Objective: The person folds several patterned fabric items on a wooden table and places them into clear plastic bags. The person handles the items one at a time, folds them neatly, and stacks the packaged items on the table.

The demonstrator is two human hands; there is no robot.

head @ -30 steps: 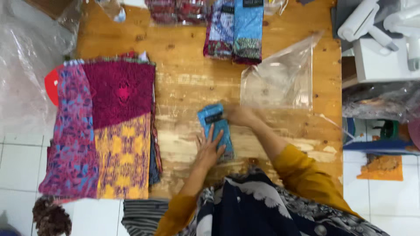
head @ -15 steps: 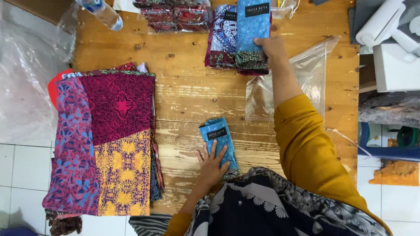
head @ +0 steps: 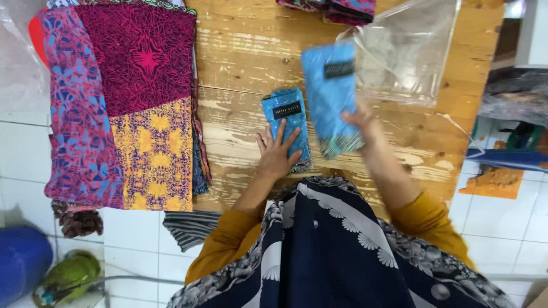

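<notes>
The right hand (head: pixel 361 121) has pulled a second folded blue patterned cloth (head: pixel 331 94) from the far pile and grips it above the wooden counter (head: pixel 245 51), while the left hand (head: pixel 276 153) lies flat and open on the first folded blue cloth (head: pixel 285 122).

A small textile packing workshop: a worn wooden surface (head: pixel 245 63) carries a stack of patterned batik cloths (head: pixel 125 102), folded labelled pieces (head: pixel 288 128) and a clear plastic bag (head: pixel 408 48), over white tiled floor (head: pixel 23 159).

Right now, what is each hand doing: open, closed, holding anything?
Left hand: open, fingers spread flat on the small folded blue cloth on the wooden table.
Right hand: closed on a larger folded blue cloth, lifted off the table.
</notes>
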